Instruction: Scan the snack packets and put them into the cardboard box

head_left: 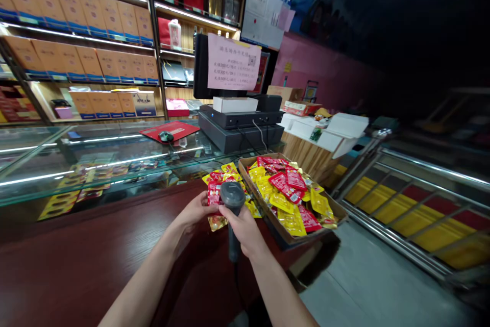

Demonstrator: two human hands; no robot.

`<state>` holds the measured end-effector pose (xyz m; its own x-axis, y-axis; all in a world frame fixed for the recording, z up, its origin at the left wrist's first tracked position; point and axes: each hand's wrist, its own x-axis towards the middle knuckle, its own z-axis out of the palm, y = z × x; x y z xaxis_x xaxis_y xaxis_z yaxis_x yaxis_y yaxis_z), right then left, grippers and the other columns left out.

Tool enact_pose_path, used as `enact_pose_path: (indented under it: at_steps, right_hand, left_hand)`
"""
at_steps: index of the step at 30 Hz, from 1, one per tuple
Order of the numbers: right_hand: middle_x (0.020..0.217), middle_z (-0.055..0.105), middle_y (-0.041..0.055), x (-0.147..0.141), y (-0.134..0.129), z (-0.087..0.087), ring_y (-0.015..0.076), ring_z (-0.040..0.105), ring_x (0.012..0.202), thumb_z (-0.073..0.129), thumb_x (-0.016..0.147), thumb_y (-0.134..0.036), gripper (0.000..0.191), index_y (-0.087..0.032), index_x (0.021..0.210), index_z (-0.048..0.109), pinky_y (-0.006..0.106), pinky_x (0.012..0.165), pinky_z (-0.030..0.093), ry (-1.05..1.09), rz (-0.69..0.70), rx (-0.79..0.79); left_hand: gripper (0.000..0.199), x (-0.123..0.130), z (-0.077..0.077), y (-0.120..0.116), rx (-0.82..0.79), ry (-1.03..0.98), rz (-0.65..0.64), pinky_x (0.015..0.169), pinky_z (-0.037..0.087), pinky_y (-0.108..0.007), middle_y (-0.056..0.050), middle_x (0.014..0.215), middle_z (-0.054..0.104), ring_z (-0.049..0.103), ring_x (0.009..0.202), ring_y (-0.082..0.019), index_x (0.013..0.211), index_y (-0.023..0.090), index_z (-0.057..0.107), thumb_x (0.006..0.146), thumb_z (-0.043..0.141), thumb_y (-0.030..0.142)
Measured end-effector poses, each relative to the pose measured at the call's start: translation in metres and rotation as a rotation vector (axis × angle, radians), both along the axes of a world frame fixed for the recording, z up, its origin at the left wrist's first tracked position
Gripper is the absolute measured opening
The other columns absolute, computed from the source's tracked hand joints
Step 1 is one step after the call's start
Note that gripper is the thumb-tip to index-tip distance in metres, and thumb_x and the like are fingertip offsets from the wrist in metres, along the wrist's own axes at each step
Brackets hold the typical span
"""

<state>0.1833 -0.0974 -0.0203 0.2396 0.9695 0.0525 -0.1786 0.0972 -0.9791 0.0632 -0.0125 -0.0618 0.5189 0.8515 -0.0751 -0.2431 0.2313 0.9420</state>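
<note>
A dark handheld barcode scanner (232, 195) stands head up in the grip of my right hand (245, 230), its cable hanging down from the handle. My left hand (195, 209) pinches a red snack packet (214, 193) just left of the scanner head. Part of that packet is hidden behind the scanner. Yellow packets (230, 169) lie on the counter right behind it, and a gold-coloured packet (217, 223) lies below my left fingers. To the right, an open cardboard box (248, 176) is heaped with red and yellow packets.
The brown counter (95, 250) meets a glass display case (115, 148) bearing a red mat (179, 130) with a computer mouse (166, 136). Behind stand a monitor with a pink notice (233, 64) and a cash drawer (237, 133). A metal railing (413, 174) is on the right.
</note>
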Motion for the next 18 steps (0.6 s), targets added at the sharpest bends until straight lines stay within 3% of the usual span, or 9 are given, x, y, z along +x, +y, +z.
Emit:
enact_pose_path:
  at_steps: [4,9,13,18]
  right_hand:
    - [0.104,0.068,0.0059,0.019,-0.003,0.007,0.0216,0.06,0.102,0.069,0.069,-0.033,0.037,-0.016,0.101,0.064,0.035,0.095,0.042,0.044,0.021,-0.015]
    - [0.096,0.07,0.0029,0.052,-0.01,0.022,0.0194,0.063,0.092,0.073,0.064,-0.033,0.037,-0.018,0.097,0.066,0.031,0.084,0.046,0.075,-0.019,-0.081]
    - [0.086,0.071,0.0013,0.093,-0.004,0.05,0.0153,0.063,0.08,0.075,0.062,-0.03,0.032,-0.018,0.09,0.068,0.026,0.076,0.047,0.1,-0.034,-0.068]
    - [0.074,0.07,0.0017,0.155,0.012,0.096,0.0125,0.063,0.065,0.076,0.06,-0.027,0.029,-0.015,0.085,0.067,0.025,0.067,0.049,0.203,-0.047,-0.027]
  left_hand:
    - [0.042,0.006,0.023,-0.018,-0.162,-0.056,-0.114,0.084,0.048,-0.032,-0.011,0.1,0.068,0.064,0.092,-0.022,0.104,0.014,0.061,0.074,0.066,0.043]
    - [0.059,0.026,0.038,-0.023,-0.276,-0.156,-0.27,0.082,0.049,-0.036,-0.015,0.098,0.068,0.064,0.095,-0.025,0.108,0.015,0.062,0.08,0.044,0.063]
    - [0.06,0.068,0.066,-0.006,-0.237,-0.075,-0.309,0.077,0.05,-0.035,-0.012,0.094,0.069,0.065,0.089,-0.024,0.108,0.017,0.062,0.079,0.04,0.065]
    - [0.068,0.144,0.113,0.03,-0.08,0.06,-0.338,0.073,0.05,-0.032,-0.011,0.089,0.07,0.065,0.084,-0.022,0.102,0.015,0.065,0.076,0.037,0.071]
